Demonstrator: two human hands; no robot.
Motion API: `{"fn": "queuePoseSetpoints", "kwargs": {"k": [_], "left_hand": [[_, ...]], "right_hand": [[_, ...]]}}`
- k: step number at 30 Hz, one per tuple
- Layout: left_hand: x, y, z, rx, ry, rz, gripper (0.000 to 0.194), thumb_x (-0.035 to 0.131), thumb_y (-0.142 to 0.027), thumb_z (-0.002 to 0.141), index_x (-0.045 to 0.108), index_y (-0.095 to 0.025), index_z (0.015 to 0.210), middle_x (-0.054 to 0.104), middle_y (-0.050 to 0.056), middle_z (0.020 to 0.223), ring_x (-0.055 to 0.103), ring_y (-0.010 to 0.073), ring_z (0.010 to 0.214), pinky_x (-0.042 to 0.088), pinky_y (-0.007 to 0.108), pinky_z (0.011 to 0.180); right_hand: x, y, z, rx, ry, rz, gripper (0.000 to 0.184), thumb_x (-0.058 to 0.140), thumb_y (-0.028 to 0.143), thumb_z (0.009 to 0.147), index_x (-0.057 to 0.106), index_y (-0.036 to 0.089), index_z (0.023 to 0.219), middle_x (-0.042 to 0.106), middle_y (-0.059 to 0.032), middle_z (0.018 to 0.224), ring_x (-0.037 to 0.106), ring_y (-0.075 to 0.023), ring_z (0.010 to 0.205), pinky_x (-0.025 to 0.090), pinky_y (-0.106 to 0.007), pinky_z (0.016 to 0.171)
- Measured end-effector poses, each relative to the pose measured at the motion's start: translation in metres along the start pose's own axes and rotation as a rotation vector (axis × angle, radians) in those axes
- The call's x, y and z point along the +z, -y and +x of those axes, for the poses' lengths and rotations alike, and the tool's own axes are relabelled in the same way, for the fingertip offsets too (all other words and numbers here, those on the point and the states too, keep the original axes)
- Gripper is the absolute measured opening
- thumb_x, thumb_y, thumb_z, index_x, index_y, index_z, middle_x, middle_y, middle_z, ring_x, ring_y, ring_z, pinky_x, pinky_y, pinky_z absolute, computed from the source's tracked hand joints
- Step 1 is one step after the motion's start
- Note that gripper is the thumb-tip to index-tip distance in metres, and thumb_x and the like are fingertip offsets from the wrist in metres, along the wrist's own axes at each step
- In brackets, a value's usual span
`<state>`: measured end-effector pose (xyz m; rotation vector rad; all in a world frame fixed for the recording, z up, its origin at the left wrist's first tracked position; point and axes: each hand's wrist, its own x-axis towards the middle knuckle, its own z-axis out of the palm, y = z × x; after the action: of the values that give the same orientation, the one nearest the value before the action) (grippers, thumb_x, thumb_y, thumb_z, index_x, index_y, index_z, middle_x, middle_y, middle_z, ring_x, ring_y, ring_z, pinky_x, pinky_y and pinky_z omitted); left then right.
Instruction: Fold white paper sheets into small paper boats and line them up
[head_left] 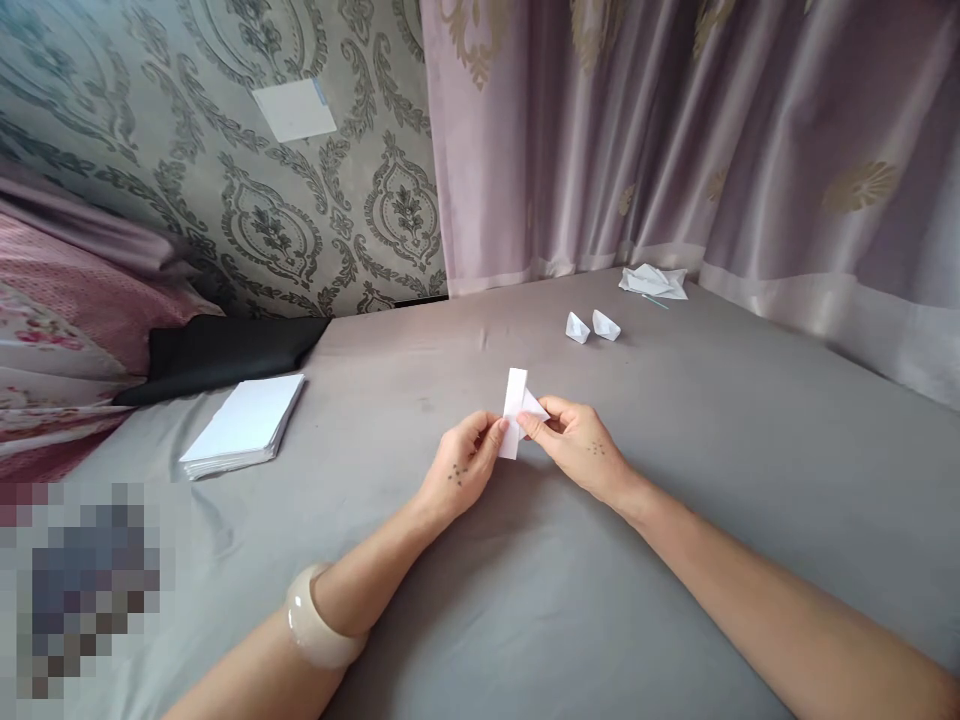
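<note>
Between my two hands is a small folded sheet of white paper (514,400), raised above the grey bed sheet. It has a long straight strip along its left side and a triangular flap pointing right. My left hand (466,462) pinches the strip's left edge between thumb and fingers. With its thumb on the front and fingers behind, my right hand (577,440) grips the triangular part. The fingertips behind the paper are partly hidden. Farther off stand two small folded paper boats (577,328), side by side.
A stack of white paper (244,425) lies at left, beside a black folded item (225,350). At the far right are more folded white papers (652,282) and a thin greenish stick (655,302). Curtains (570,150) and a patterned wall border the grey sheet (420,390).
</note>
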<state>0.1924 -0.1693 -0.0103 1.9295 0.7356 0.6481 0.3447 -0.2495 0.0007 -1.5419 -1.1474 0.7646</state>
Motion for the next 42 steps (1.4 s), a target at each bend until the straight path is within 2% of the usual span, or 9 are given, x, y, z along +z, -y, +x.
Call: {"fn": "queuePoseSetpoints", "kwargs": {"k": [3, 7, 12, 15, 19, 22, 27, 35, 42], "left_hand": [[0.003, -0.001, 0.000, -0.046, 0.007, -0.228, 0.032, 0.055, -0.045, 0.089, 0.064, -0.014, 0.093, 0.062, 0.001, 0.077, 0.052, 0.0103, 0.065, 0.040, 0.022, 0.059], [-0.001, -0.001, 0.006, -0.095, -0.086, -0.493, 0.027, 0.068, -0.039, 0.081, 0.071, -0.017, 0.096, 0.069, 0.003, 0.088, 0.058, 0.0117, 0.076, 0.047, 0.022, 0.068], [-0.002, -0.002, 0.006, -0.212, -0.067, -0.655, 0.024, 0.072, -0.039, 0.078, 0.074, -0.017, 0.086, 0.070, 0.004, 0.086, 0.061, 0.0132, 0.079, 0.049, 0.020, 0.064], [0.000, -0.005, 0.004, -0.260, -0.044, -0.689, 0.028, 0.072, -0.040, 0.077, 0.075, -0.015, 0.090, 0.070, 0.007, 0.085, 0.063, 0.0168, 0.081, 0.051, 0.023, 0.060], [0.003, -0.006, 0.002, -0.275, -0.014, -0.729, 0.029, 0.072, -0.040, 0.077, 0.075, -0.014, 0.091, 0.071, 0.006, 0.083, 0.066, 0.0172, 0.081, 0.056, 0.027, 0.070], [0.005, -0.006, 0.000, -0.246, 0.009, -0.743, 0.027, 0.070, -0.039, 0.080, 0.076, -0.015, 0.092, 0.073, 0.006, 0.089, 0.067, 0.0177, 0.088, 0.056, 0.031, 0.084], [0.006, -0.008, -0.001, -0.197, 0.040, -0.747, 0.028, 0.065, -0.039, 0.085, 0.075, -0.016, 0.098, 0.074, 0.008, 0.099, 0.067, 0.0228, 0.101, 0.053, 0.036, 0.092], [0.007, -0.009, -0.002, -0.165, 0.058, -0.739, 0.030, 0.063, -0.038, 0.086, 0.074, -0.016, 0.103, 0.074, 0.009, 0.103, 0.065, 0.0263, 0.106, 0.052, 0.040, 0.095], [0.007, -0.008, -0.001, -0.149, 0.069, -0.764, 0.030, 0.063, -0.037, 0.086, 0.074, -0.016, 0.104, 0.074, 0.009, 0.102, 0.066, 0.0258, 0.104, 0.051, 0.040, 0.095]], "right_hand": [[0.002, -0.001, -0.003, -0.013, 0.020, -0.048, 0.028, 0.056, 0.044, 0.085, 0.058, 0.019, 0.073, 0.050, 0.0047, 0.062, 0.043, -0.0097, 0.057, 0.034, -0.024, 0.054], [0.006, -0.003, -0.006, -0.019, 0.080, -0.177, 0.027, 0.054, 0.041, 0.087, 0.055, 0.020, 0.069, 0.047, 0.0056, 0.059, 0.040, -0.0093, 0.053, 0.032, -0.024, 0.051], [0.012, -0.003, -0.010, -0.150, -0.083, -0.261, 0.016, 0.058, 0.039, 0.086, 0.058, 0.023, 0.085, 0.061, 0.0029, 0.076, 0.050, -0.0111, 0.061, 0.042, -0.025, 0.059], [0.013, -0.004, -0.010, -0.325, -0.240, -0.289, 0.007, 0.058, 0.030, 0.086, 0.056, 0.023, 0.088, 0.061, -0.0003, 0.086, 0.056, -0.0137, 0.076, 0.046, -0.026, 0.067], [0.013, -0.005, -0.011, -0.483, -0.262, -0.360, 0.004, 0.055, 0.020, 0.088, 0.057, 0.023, 0.089, 0.060, -0.0019, 0.087, 0.058, -0.0152, 0.083, 0.047, -0.026, 0.070], [0.014, -0.006, -0.012, -0.490, -0.270, -0.411, 0.005, 0.054, 0.019, 0.089, 0.057, 0.023, 0.090, 0.060, -0.0017, 0.085, 0.058, -0.0157, 0.081, 0.047, -0.027, 0.069], [0.015, -0.006, -0.014, -0.550, -0.287, -0.475, 0.014, 0.052, 0.017, 0.091, 0.059, 0.024, 0.101, 0.064, -0.0033, 0.092, 0.059, -0.0173, 0.086, 0.049, -0.029, 0.071], [0.018, -0.005, -0.015, -0.643, -0.324, -0.510, 0.021, 0.053, 0.012, 0.090, 0.060, 0.023, 0.106, 0.067, -0.0045, 0.094, 0.059, -0.0181, 0.084, 0.051, -0.033, 0.077], [0.022, -0.003, -0.013, -0.568, -0.341, -0.439, 0.015, 0.054, 0.017, 0.090, 0.063, 0.023, 0.102, 0.067, -0.0041, 0.089, 0.060, -0.0180, 0.084, 0.051, -0.033, 0.076]]}}
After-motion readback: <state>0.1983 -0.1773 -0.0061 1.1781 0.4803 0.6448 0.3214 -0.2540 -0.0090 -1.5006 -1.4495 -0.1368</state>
